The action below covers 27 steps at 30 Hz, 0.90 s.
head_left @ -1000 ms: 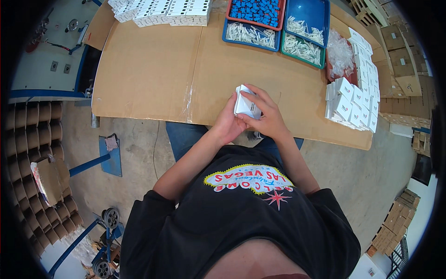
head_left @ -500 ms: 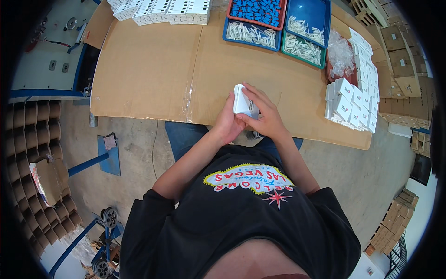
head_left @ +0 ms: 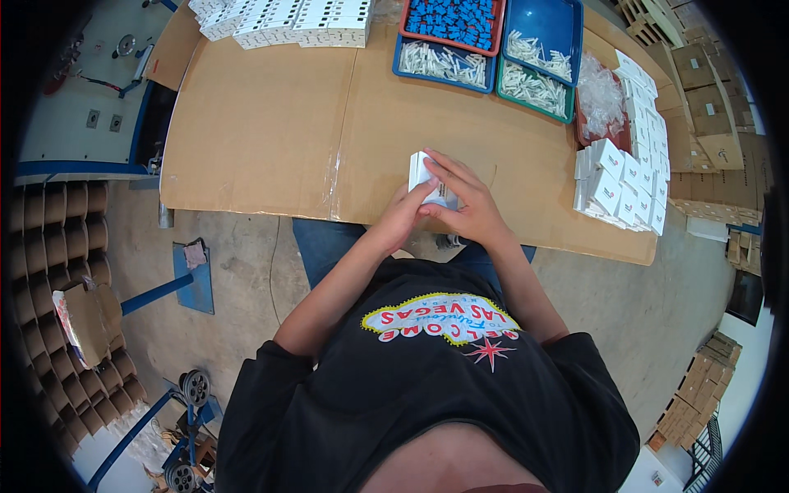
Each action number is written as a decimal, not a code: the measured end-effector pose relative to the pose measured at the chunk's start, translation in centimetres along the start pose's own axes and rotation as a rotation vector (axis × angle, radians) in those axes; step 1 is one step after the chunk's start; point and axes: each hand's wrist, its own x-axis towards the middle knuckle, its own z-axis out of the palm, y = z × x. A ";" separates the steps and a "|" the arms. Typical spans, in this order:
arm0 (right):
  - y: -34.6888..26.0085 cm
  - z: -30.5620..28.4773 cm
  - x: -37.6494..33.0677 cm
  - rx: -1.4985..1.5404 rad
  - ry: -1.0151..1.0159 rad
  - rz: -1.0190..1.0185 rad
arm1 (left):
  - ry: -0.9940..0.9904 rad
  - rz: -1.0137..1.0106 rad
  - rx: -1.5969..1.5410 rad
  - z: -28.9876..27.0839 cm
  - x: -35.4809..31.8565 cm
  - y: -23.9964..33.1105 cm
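A small white box (head_left: 426, 177) is held in both hands near the front edge of the worktop (head_left: 271, 123), which is covered with brown cardboard sheets; the left hand (head_left: 404, 215) is closed against the box from below, its thumb pressed to the near side, while the right hand (head_left: 460, 201) is laid over the top with fingers spread across it, so both hands are wrapped around the same box and neither is free. Whether the flap is already tucked in cannot be told, since it is hidden by the fingers. To the right, a stack of similar white boxes (head_left: 620, 185) is seen standing in rows near the edge of the worktop, and a second long row of white boxes (head_left: 283, 16) is lined up along the far left side; which of these are filled and which are only folded cannot be told. At the far side, a tray of blue parts (head_left: 452, 16), a blue tray of white parts (head_left: 444, 64), another blue tray (head_left: 538, 37) and a green-rimmed tray (head_left: 530, 86) with more white pieces are placed side by side, and a red tray of clear plastic bags (head_left: 600, 103) is set just beside them. Judged from the trays that are well stocked, much work appears left, with the box in hand only one of many
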 end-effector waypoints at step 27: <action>0.8 -1.6 0.9 0.464 -0.099 0.498 | -0.029 0.172 0.417 -0.8 -1.6 -0.1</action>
